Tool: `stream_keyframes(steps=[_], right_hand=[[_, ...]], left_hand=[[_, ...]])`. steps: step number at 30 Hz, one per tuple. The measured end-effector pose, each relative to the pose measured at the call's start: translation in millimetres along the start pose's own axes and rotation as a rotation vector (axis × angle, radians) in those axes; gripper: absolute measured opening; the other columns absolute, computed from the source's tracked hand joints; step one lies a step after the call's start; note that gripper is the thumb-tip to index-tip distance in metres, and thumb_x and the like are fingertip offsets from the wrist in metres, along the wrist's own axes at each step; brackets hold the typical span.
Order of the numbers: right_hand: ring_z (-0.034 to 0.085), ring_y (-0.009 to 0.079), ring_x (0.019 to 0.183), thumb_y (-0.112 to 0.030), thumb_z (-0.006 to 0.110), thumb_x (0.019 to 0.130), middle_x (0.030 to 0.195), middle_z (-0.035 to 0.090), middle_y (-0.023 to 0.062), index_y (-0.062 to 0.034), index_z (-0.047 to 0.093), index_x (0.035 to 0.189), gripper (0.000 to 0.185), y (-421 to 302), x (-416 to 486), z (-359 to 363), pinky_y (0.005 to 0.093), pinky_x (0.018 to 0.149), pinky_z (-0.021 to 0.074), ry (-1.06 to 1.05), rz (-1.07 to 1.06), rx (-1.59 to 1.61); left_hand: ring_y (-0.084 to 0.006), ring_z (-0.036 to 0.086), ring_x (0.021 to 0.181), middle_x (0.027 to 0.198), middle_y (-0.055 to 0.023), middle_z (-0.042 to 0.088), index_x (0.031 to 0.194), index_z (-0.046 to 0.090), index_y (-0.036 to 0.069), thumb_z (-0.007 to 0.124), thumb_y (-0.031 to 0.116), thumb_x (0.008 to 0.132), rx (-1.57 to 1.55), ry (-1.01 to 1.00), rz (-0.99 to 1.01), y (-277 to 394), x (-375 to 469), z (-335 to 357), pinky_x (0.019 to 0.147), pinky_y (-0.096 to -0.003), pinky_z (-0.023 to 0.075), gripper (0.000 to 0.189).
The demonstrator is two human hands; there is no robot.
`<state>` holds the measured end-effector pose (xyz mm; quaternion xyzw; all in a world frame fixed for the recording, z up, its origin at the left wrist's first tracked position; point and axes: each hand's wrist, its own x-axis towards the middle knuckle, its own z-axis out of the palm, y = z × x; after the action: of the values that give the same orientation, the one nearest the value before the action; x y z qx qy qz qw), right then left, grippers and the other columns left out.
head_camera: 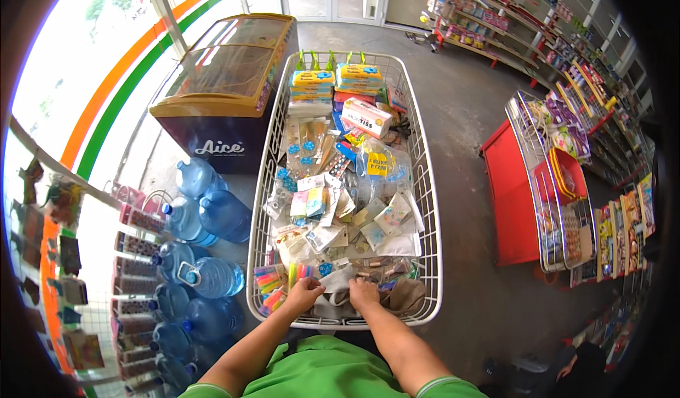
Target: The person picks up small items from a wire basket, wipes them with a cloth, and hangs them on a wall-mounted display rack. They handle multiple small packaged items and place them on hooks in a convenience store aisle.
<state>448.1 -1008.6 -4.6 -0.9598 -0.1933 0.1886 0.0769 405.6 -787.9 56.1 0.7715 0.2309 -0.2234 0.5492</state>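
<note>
A white wire basket (439, 249) full of packaged goods stands before me. At its near end, my left hand (306, 291) and my right hand (364, 293) are on a grey cloth item (336, 286), one at each side; my right fingers close on it, while the left fingertips are pinched at its edge. A brown cloth item (406, 296) lies right of my right hand. Packs of coloured highlighters (268, 280) lie at the left. Carded small items (319, 201) fill the middle. Farther back are a tissue box (366, 117) and stacked wet-wipe packs (312, 81).
An ice-cream chest freezer (212, 108) stands behind left, with large blue water bottles (226, 214) on the floor nearer me. A red counter (510, 190) with a wire-sided top stands right. Stocked shelves (489, 20) line the back right. A dark-clothed person (583, 369) is partly visible lower right.
</note>
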Motion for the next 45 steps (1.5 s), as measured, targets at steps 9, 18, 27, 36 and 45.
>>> stream_keyframes(steps=[9, 18, 27, 36, 45], right_hand=[[0.068, 0.0376, 0.085, -0.019, 0.065, 0.085, 0.093, 0.068, 0.0153, -0.005, 0.068, 0.106, 0.025, 20.6, -55.4, -108.0, 0.0463, 0.073, 0.055, 0.294, -0.404, 0.46], [0.063, 0.0418, 0.098, -0.013, 0.058, 0.089, 0.107, 0.065, 0.0212, 0.002, 0.064, 0.112, 0.029, 48.3, -107.7, -193.6, 0.0427, 0.084, 0.0517, 0.556, -0.35, 0.897], [0.066, 0.0379, 0.095, -0.016, 0.058, 0.088, 0.105, 0.066, 0.0215, 0.0051, 0.065, 0.115, 0.035, 78.4, -168.6, -220.6, 0.0405, 0.082, 0.0522, 0.868, -0.212, 0.899], [0.068, 0.0272, 0.088, -0.007, 0.063, 0.087, 0.103, 0.067, 0.0177, 0.0023, 0.068, 0.113, 0.028, 163.0, -226.5, -247.0, 0.0323, 0.072, 0.0532, 0.973, -0.104, 0.972], [0.069, 0.0283, 0.084, 0.002, 0.068, 0.083, 0.103, 0.067, 0.0161, -0.0007, 0.068, 0.111, 0.028, 343.5, -277.0, -255.1, 0.0338, 0.072, 0.0546, 0.994, -0.013, 0.867]], left_hand=[[-0.034, 0.062, 0.111, 0.123, -0.0231, 0.062, 0.126, 0.061, 0.0, 0.087, 0.035, 0.067, 0.317, 0.301, 0.259, 22.1, -24.5, 62.7, 0.098, -0.042, 0.0496, 0.074], [-0.0334, 0.066, 0.105, 0.11, -0.0188, 0.068, 0.118, 0.065, 0.0, 0.083, 0.016, 0.076, 0.214, -0.019, 0.646, 100.3, -43.2, 82.8, 0.092, -0.0397, 0.0506, 0.048], [-0.0295, 0.07, 0.095, 0.1, -0.0176, 0.071, 0.116, 0.066, 0.001, 0.073, 0.002, 0.075, -0.129, 0.026, 0.729, 183.4, -80.7, 87.4, 0.087, -0.0349, 0.0535, 0.041], [-0.0158, 0.068, 0.087, 0.09, -0.0103, 0.072, 0.101, 0.069, -0.001, 0.068, -0.004, 0.078, -0.058, -0.011, 0.846, 283.2, -122.1, 179.4, 0.079, -0.0305, 0.0534, 0.023], [-0.0102, 0.063, 0.084, 0.088, -0.0047, 0.07, 0.099, 0.067, -0.001, 0.059, -0.003, 0.083, -0.104, -0.077, 0.791, 360.6, -132.3, 359.6, 0.077, -0.028, 0.0517, 0.018]])
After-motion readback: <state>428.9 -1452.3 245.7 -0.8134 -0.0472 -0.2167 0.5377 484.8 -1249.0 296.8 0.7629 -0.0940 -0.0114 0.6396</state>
